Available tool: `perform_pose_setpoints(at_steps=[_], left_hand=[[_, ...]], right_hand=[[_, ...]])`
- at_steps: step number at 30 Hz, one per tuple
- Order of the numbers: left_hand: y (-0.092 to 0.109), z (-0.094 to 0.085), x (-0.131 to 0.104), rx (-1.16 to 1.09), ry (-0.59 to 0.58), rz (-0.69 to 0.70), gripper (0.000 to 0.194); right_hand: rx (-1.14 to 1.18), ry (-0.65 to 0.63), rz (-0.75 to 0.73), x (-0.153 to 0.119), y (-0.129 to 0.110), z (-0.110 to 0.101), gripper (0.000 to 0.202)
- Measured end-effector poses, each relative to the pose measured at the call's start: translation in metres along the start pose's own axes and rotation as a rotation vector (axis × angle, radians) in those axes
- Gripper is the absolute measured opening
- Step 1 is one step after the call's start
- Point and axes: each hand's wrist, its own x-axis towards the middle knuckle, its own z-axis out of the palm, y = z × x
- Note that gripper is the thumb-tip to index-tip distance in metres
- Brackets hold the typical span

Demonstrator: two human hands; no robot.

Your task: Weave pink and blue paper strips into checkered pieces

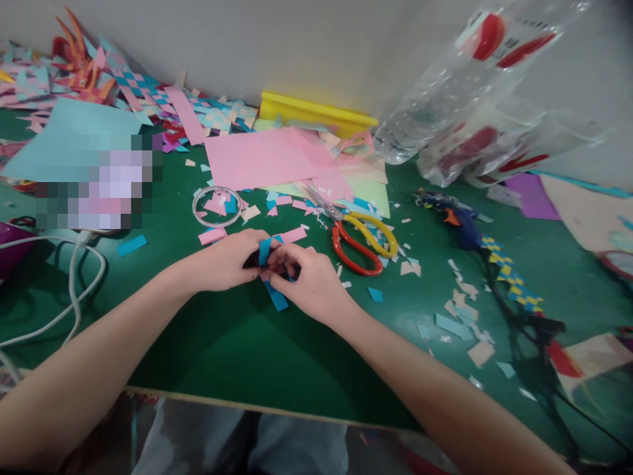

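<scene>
Above the green table [222,349], my left hand [228,260] and my right hand [314,277] meet, fingertips close together. Between them is a blue paper strip [277,297]; one end loops up over the fingers and the other hangs down toward me. Both hands pinch it, though the fingers partly hide the folds. Just beyond the right hand lie scissors [363,244] with one red and one yellow handle, blades pointing away. A clear ring-shaped roll [216,206] rests beyond the left hand, with paper scraps in and around it.
Pink paper sheets [262,158] lie at the back before a yellow holder [316,113]. Colourful woven strips [143,86] heap at back left. A white cable [74,290] runs along the left. Plastic-wrapped cups [475,142] stand back right; a hot glue gun-like dark tool [465,227] lies right.
</scene>
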Motion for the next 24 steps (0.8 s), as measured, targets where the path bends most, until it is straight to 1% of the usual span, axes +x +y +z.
perform_pose_setpoints(at_steps=[9,16,20,24], left_hand=[[-0.0005,0.0004,-0.0001,0.002,0.004,0.007,0.022],[0.0016,0.0013,-0.0017,0.014,0.024,0.006,0.026],[0.0036,0.0005,-0.0018,-0.002,0.038,0.046,0.037],[0.003,-0.0003,-0.0008,-0.038,0.035,0.068,0.033]], right_hand=[[0.002,0.004,0.003,-0.0007,0.0007,0.0008,0.012],[0.066,-0.014,0.001,-0.0018,0.0003,0.0004,0.014],[0.027,0.034,-0.036,-0.0056,-0.0007,0.002,0.015],[-0.09,0.086,-0.074,-0.0086,-0.0013,0.0042,0.012]])
